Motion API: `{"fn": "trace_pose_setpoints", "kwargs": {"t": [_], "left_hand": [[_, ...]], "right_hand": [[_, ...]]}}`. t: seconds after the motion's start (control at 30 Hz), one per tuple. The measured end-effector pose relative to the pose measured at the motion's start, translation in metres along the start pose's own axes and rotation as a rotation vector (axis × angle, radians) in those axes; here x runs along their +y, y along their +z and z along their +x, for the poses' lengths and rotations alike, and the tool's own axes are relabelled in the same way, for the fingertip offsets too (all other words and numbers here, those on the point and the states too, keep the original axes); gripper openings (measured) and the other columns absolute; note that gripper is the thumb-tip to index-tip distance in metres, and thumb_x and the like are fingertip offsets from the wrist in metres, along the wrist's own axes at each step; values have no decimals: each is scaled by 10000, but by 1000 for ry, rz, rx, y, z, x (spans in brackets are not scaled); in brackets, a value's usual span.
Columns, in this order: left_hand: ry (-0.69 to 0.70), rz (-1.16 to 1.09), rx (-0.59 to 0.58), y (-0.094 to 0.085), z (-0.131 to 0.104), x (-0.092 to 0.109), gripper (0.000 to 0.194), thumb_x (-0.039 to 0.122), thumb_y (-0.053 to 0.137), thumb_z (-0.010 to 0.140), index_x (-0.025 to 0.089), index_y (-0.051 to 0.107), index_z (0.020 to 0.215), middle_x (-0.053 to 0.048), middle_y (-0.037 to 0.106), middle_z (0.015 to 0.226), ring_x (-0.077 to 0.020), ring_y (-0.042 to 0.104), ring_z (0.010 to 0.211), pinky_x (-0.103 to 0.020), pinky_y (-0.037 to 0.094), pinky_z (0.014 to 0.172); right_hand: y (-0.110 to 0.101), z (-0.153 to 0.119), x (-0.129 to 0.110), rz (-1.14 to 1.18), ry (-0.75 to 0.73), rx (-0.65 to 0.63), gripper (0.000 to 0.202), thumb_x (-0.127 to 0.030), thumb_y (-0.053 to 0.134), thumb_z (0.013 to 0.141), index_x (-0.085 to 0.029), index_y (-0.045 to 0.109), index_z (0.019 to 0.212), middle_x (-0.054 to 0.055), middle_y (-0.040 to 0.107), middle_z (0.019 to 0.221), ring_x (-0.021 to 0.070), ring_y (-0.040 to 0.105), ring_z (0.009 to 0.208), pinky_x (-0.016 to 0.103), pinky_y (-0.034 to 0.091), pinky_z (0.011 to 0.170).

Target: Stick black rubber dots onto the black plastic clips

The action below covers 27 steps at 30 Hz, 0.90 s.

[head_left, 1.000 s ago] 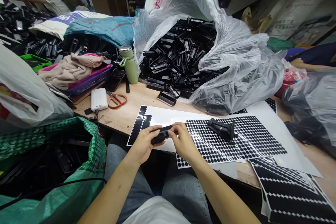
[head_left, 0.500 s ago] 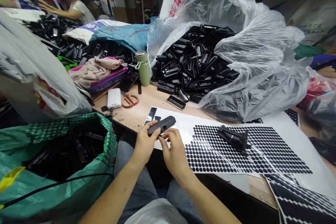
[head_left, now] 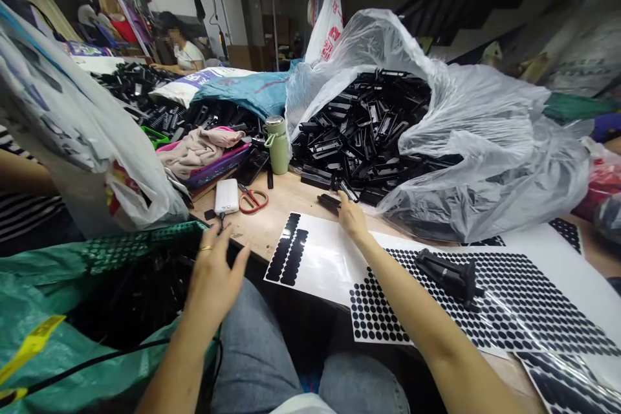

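Note:
My left hand point(head_left: 213, 281) is open with its fingers spread, a ring on one finger and nothing held. It hovers over the edge of the green woven bag point(head_left: 111, 242), which has black parts inside. Across the bench, my right hand point(head_left: 353, 218) closes its fingertips on a long black plastic part point(head_left: 329, 203) at the front of the heap; the fingers partly cover it. Behind them, a big clear plastic bag point(head_left: 490, 116) spills many similar black parts point(head_left: 373, 123). Below my right forearm lies a white sheet of round black stickers point(head_left: 504, 297), with a black bracket-like part point(head_left: 446, 273) resting on it.
Red-handled scissors point(head_left: 253, 201), a white power bank point(head_left: 226, 196) and a green flask point(head_left: 278, 145) stand left of the heap. A folded cloth point(head_left: 201, 149) lies on a tray. A white plastic bag point(head_left: 111, 142) hangs at left. Another person point(head_left: 187, 52) sits far back.
The black part both hands held is out of them. My left hand moved left over the green bag and opened; my right hand reached forward to the heap. The view has tilted up.

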<state>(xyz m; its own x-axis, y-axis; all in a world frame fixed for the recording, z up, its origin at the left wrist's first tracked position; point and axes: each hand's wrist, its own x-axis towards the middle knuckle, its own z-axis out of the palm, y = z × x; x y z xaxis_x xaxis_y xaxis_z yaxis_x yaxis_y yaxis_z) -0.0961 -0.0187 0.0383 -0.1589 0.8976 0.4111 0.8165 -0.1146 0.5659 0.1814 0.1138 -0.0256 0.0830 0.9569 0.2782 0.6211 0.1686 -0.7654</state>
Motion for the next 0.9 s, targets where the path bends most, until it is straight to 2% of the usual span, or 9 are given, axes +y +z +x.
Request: {"fn": "trace_pose_setpoints", "kwargs": {"t": [0.07,0.13,0.2,0.23,0.3,0.37,0.43,0.6,0.9], "left_hand": [[-4,-236,-38,24,5,16,474,285,614,716,203,522,1175,-113,379,1370,-287,291,1289,-409,215,1065],[-39,-473,-120,45,9,29,574,272,677,660,218,508,1206,-93,400,1364,-274,287,1293,-393,203,1072],[-117,-684,-308,64,10,37,598,277,697,642,219,514,1209,-96,507,1262,-277,391,1224,-409,281,1036],[-182,-776,-412,71,9,40,552,291,690,653,205,542,1177,-101,565,1173,-279,463,1155,-421,345,992],[-354,-945,-543,83,7,44,409,320,666,679,163,608,1052,-106,611,1028,-272,558,1007,-434,457,870],[-542,-1092,-563,90,4,46,313,322,660,688,134,630,935,-106,602,998,-256,583,929,-432,514,770],[-693,-1186,-563,91,3,47,256,281,667,686,129,629,888,-101,599,994,-233,593,882,-417,536,715],[-836,-1220,-637,85,3,51,162,210,640,712,118,643,845,-102,627,900,-202,608,801,-365,551,641],[-806,-1204,-655,78,-3,53,170,228,667,697,123,657,831,-108,644,889,-217,607,830,-367,554,632]], "right_hand": [[-9,-10,-9,64,-9,-140,466,-108,533,721,-172,444,1174,35,635,785,179,581,770,362,413,760],[-20,-26,-22,242,15,-421,526,-181,580,719,-191,400,1213,19,644,778,165,590,717,320,441,677],[-30,-42,-34,455,71,-686,569,-248,610,713,-206,378,1231,14,645,776,161,590,698,302,446,631],[-34,-49,-40,525,106,-714,577,-272,625,703,-209,385,1224,16,642,790,161,588,705,303,447,631],[-39,-62,-47,543,159,-492,526,-308,660,670,-204,457,1143,30,631,856,164,583,757,314,447,670],[-40,-75,-50,517,198,-133,361,-358,658,669,-192,543,968,57,607,966,180,567,871,328,435,736],[-38,-88,-52,526,236,68,246,-400,632,691,-178,567,774,77,571,1061,203,532,980,333,416,779],[-29,-119,-51,614,330,53,244,-396,620,705,-176,547,633,88,561,1104,234,481,1067,345,384,807],[-22,-134,-42,680,360,23,291,-443,602,698,-176,520,620,50,607,864,146,510,712,274,379,596]]}}
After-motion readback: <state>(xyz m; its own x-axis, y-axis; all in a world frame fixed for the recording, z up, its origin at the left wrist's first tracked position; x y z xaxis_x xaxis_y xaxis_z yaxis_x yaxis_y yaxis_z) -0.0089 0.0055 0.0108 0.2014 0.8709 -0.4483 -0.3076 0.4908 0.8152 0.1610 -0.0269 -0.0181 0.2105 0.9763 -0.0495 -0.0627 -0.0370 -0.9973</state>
